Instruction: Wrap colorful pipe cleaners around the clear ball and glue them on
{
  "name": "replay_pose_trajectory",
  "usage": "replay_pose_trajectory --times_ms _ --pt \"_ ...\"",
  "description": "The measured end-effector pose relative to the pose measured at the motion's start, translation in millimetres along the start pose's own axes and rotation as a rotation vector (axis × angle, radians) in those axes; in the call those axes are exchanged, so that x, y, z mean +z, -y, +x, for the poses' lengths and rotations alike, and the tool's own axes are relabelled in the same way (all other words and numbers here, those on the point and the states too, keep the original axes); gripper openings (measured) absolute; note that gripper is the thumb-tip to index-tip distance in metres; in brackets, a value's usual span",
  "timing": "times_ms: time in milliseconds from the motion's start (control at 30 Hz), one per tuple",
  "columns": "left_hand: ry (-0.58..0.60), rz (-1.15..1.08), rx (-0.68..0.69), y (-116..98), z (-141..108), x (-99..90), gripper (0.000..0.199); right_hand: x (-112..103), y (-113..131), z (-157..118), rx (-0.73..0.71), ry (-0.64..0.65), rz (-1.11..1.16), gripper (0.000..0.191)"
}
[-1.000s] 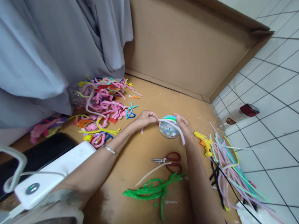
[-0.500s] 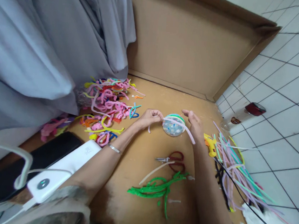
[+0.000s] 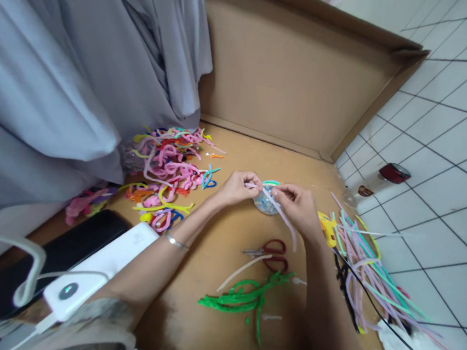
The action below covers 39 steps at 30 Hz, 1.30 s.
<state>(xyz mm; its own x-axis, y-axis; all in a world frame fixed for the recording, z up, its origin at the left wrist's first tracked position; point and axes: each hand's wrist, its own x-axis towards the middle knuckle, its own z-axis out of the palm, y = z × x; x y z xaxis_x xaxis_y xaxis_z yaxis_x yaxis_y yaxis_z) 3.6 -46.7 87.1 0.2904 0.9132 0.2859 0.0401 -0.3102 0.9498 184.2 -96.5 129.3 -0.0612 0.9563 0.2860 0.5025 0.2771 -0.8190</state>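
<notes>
My left hand (image 3: 240, 189) pinches one end of a pale lilac pipe cleaner (image 3: 284, 221), just left of a clear round dish (image 3: 266, 203). The dish has a green and light-coloured rim and holds blue and whitish bits. With thumb and forefinger, my right hand (image 3: 297, 203) grips the same strip over the dish's right side. The strip's free end hangs down to the right. Nearer to me lie red-handled scissors (image 3: 275, 255), a cream strip (image 3: 243, 272) and a bunch of bright green pipe cleaners (image 3: 242, 297).
A pile of coloured pipe cleaners (image 3: 173, 158) lies left, near a white power bank (image 3: 101, 261) and a black phone (image 3: 55, 262). At right are a yellow glue gun (image 3: 327, 228), long pastel strips (image 3: 365, 265) and a bottle (image 3: 377, 183). Cardboard (image 3: 297, 71) stands behind.
My right hand has moved left and closed on the lilac strip. The strip has slanted down more steeply, and my left hand has shifted slightly right.
</notes>
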Motion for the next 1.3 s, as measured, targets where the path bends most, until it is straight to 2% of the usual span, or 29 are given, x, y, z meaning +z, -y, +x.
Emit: replay_pose_trajectory --times_ms 300,533,700,767,833,900,967,1033,1167,1300 --pt "-0.107 0.136 0.177 -22 -6 5.6 0.012 15 8 -6 0.008 0.028 -0.089 0.023" --pt "-0.185 0.323 0.355 -16 -11 7.5 0.018 25 16 -15 -0.053 -0.087 -0.195 0.022" --pt "-0.188 0.444 0.450 -16 -8 6.1 0.024 28 13 -8 0.070 -0.140 0.095 0.019" --pt "-0.290 0.487 0.532 -21 -8 5.1 0.023 28 9 -4 0.168 -0.136 0.267 0.021" --pt "-0.454 0.492 0.608 -26 -11 5.0 0.022 28 6 0 0.261 -0.129 0.412 0.026" --pt "-0.548 0.450 0.628 -30 -17 7.4 0.017 28 4 2 0.316 -0.147 0.511 0.031" --pt "-0.512 0.386 0.586 -31 -22 13.2 0.016 28 3 2 0.322 -0.169 0.579 0.034" --pt "-0.420 0.304 0.481 -29 -25 21.7 0.016 27 4 2 0.311 -0.162 0.625 0.035" --pt "-0.313 -0.023 0.134 -24 -20 35.8 0.023 27 6 1 0.312 -0.091 0.630 0.035" --pt "-0.211 -0.330 -0.113 -22 -12 38.4 0.025 28 8 0 0.304 -0.040 0.585 0.036"
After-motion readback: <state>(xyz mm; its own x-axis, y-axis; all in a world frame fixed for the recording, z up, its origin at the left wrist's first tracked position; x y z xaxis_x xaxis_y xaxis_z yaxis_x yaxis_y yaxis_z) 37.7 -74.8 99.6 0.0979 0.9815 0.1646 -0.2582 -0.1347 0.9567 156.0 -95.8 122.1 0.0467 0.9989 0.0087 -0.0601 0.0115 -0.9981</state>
